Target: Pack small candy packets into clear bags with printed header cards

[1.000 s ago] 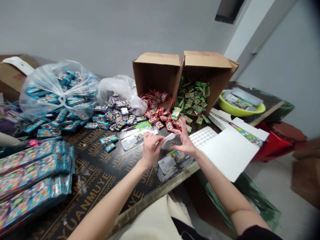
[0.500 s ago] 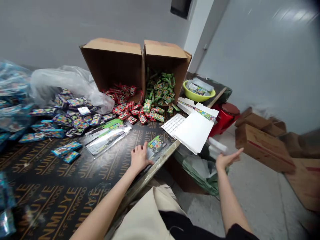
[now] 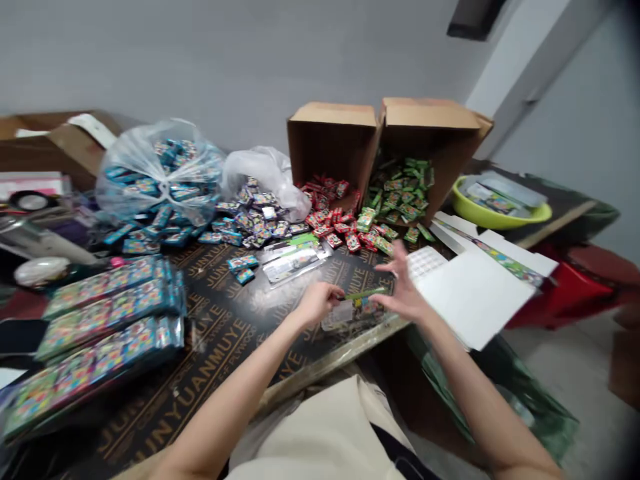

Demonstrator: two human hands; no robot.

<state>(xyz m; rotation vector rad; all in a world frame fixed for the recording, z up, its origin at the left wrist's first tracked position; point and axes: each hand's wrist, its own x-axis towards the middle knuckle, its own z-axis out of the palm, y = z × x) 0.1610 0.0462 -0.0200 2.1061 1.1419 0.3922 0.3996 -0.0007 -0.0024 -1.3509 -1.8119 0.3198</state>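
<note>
My left hand point(image 3: 316, 303) is closed in a pinch on the left end of a clear plastic sleeve with a green printed card point(image 3: 356, 305), held just above the near edge of the dark table point(image 3: 210, 347). My right hand point(image 3: 403, 293) holds the sleeve's right end with thumb and forefinger, its other fingers spread upward. More clear sleeves point(image 3: 295, 257) lie flat just beyond my hands. Small red boxes point(image 3: 333, 217) and green boxes point(image 3: 397, 200) spill from two tipped cardboard cartons point(image 3: 380, 133).
A plastic bag of blue boxes point(image 3: 157, 177) and a heap of purple boxes point(image 3: 255, 217) lie at the back left. Filled sleeves point(image 3: 100, 333) are stacked at the left. White card sheets point(image 3: 473, 293) overhang the table's right edge beside a yellow-green bowl point(image 3: 500, 213). A red stool point(image 3: 565, 290) stands below.
My right hand came back from out over the floor on the right to the table edge. Both hands now hold the sleeve, which my left hand had been pressing flat. The view swung left.
</note>
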